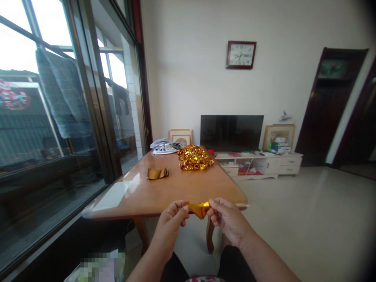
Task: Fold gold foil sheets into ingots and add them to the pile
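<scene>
Apparently plenty is done: a heap of crumpled gold pieces (196, 157) sits on the worktop (167, 192), with curled sheets (158, 173) beside it seemingly left. Left hand (173, 216) and right hand (229, 220) pinch opposite ends of a partly folded foil (200, 210) at the near edge.

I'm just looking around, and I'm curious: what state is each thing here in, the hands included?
Left hand: pinching the foil's left end
Right hand: pinching its right end
Gold foil piece: partly folded, held between both hands
Gold foil pile: heaped on the table
Gold sheets: curled, lying loose
Television: screen dark
Clock: hung on the wall
Cabinet drawers: shut
</scene>
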The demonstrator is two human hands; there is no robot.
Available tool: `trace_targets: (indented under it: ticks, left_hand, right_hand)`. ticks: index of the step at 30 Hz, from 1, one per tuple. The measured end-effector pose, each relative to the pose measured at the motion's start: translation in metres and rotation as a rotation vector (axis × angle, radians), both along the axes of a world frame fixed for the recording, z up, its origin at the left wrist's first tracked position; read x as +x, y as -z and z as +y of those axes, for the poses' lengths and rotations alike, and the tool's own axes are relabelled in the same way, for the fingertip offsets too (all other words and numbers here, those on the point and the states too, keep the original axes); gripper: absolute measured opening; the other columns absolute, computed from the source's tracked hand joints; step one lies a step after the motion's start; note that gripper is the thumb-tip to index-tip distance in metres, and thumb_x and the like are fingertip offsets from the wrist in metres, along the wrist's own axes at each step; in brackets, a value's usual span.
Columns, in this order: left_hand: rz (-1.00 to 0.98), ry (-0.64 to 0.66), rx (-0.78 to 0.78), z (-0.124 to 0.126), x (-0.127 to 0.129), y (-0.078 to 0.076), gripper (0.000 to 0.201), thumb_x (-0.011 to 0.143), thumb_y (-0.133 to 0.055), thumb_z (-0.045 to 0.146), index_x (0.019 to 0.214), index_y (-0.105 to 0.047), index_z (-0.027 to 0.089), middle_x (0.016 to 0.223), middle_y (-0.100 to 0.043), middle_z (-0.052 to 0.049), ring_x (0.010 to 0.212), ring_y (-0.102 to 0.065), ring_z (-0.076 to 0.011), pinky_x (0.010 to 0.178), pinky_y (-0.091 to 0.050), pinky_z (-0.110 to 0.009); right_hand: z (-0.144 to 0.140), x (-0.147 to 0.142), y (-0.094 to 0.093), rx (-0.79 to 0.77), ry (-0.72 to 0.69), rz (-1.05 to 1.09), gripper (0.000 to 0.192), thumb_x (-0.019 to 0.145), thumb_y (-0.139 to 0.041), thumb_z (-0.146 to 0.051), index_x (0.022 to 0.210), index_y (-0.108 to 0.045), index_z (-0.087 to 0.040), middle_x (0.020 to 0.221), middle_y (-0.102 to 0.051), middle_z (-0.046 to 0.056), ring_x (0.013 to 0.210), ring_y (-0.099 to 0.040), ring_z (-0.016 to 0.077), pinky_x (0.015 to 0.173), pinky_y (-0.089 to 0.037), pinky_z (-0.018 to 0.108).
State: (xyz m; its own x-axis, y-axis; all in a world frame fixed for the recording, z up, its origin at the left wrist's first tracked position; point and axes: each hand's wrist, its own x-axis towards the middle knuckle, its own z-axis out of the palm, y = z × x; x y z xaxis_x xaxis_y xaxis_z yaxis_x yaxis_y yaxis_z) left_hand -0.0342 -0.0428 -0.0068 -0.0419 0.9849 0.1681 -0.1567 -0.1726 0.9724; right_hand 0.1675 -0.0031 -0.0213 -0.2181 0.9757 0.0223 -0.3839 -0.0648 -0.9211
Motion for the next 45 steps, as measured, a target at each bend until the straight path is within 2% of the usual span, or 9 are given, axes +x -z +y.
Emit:
trace_targets:
  ticks: [7, 13, 19, 24, 29, 35, 39, 45]
  left_hand:
    - [0.003, -0.017, -0.020, 0.003, -0.005, 0.006, 0.026, 0.079, -0.070, 0.032, 0.097, -0.068, 0.014, 0.070, -0.056, 0.003, 0.056, -0.041, -0.0072, 0.055, -0.031, -0.021]
    - [-0.122, 0.017, -0.115, 0.005, -0.007, 0.009, 0.023, 0.079, -0.070, 0.030, 0.095, -0.064, 0.015, 0.070, -0.065, 0.000, 0.053, -0.048, -0.0079, 0.054, -0.032, -0.021]
    - [-0.247, 0.034, -0.174, 0.004, -0.004, 0.006, 0.027, 0.075, -0.074, 0.030, 0.094, -0.062, 0.016, 0.082, -0.072, -0.006, 0.070, -0.064, -0.0152, 0.069, -0.045, -0.026]
    - [-0.202, 0.017, -0.136, 0.005, -0.002, 0.006, 0.030, 0.072, -0.078, 0.031, 0.093, -0.062, 0.016, 0.082, -0.072, -0.005, 0.073, -0.065, -0.0156, 0.072, -0.046, -0.027]
    - [-0.121, -0.026, -0.061, 0.008, 0.002, 0.010, 0.030, 0.070, -0.079, 0.030, 0.090, -0.061, 0.016, 0.072, -0.067, 0.000, 0.068, -0.061, -0.0137, 0.067, -0.043, -0.025]
    - [-0.092, -0.091, -0.038, 0.012, 0.005, 0.016, 0.026, 0.073, -0.073, 0.034, 0.087, -0.061, 0.016, 0.076, -0.069, -0.003, 0.064, -0.059, -0.0133, 0.065, -0.042, -0.025]
    - [-0.065, -0.141, -0.025, 0.013, 0.008, 0.018, 0.022, 0.073, -0.070, 0.033, 0.085, -0.060, 0.018, 0.072, -0.066, 0.000, 0.061, -0.055, -0.0122, 0.064, -0.042, -0.024]
    - [0.095, -0.240, 0.082, 0.016, 0.013, 0.023, 0.018, 0.073, -0.068, 0.034, 0.080, -0.061, 0.019, 0.073, -0.062, 0.000, 0.071, -0.058, -0.0167, 0.067, -0.045, -0.026]
  right_hand:
    - [-0.005, 0.000, -0.004, 0.019, -0.054, -0.008, 0.029, 0.084, -0.073, -0.043, 0.085, -0.062, -0.016, 0.071, -0.068, 0.003, 0.053, -0.052, 0.0077, 0.049, -0.034, 0.019]
    - [-0.004, 0.002, -0.004, 0.059, -0.085, -0.048, 0.027, 0.083, -0.074, -0.038, 0.095, -0.064, -0.016, 0.080, -0.071, 0.006, 0.062, -0.058, 0.0106, 0.055, -0.040, 0.021]
    - [-0.006, 0.004, -0.004, 0.094, -0.117, -0.085, 0.027, 0.082, -0.073, -0.034, 0.100, -0.065, -0.016, 0.087, -0.072, 0.007, 0.069, -0.062, 0.0135, 0.063, -0.045, 0.025]
    - [-0.006, 0.001, -0.002, 0.093, -0.089, -0.106, 0.027, 0.083, -0.070, -0.032, 0.103, -0.064, -0.016, 0.090, -0.073, 0.008, 0.072, -0.062, 0.0142, 0.065, -0.045, 0.026]
    - [-0.006, -0.005, -0.002, 0.132, -0.054, -0.148, 0.025, 0.081, -0.071, -0.029, 0.101, -0.063, -0.017, 0.086, -0.071, 0.005, 0.072, -0.060, 0.0140, 0.066, -0.045, 0.026]
    - [-0.008, -0.013, -0.005, 0.175, 0.005, -0.205, 0.023, 0.079, -0.071, -0.031, 0.096, -0.062, -0.017, 0.078, -0.066, 0.001, 0.068, -0.057, 0.0130, 0.063, -0.044, 0.025]
    - [-0.010, -0.016, -0.006, 0.201, 0.020, -0.245, 0.020, 0.077, -0.069, -0.029, 0.093, -0.061, -0.018, 0.073, -0.062, -0.002, 0.066, -0.055, 0.0125, 0.062, -0.044, 0.025]
    - [-0.006, -0.024, 0.005, 0.178, 0.106, -0.358, 0.013, 0.076, -0.059, -0.023, 0.089, -0.060, -0.019, 0.069, -0.060, -0.003, 0.062, -0.055, 0.0127, 0.059, -0.042, 0.024]
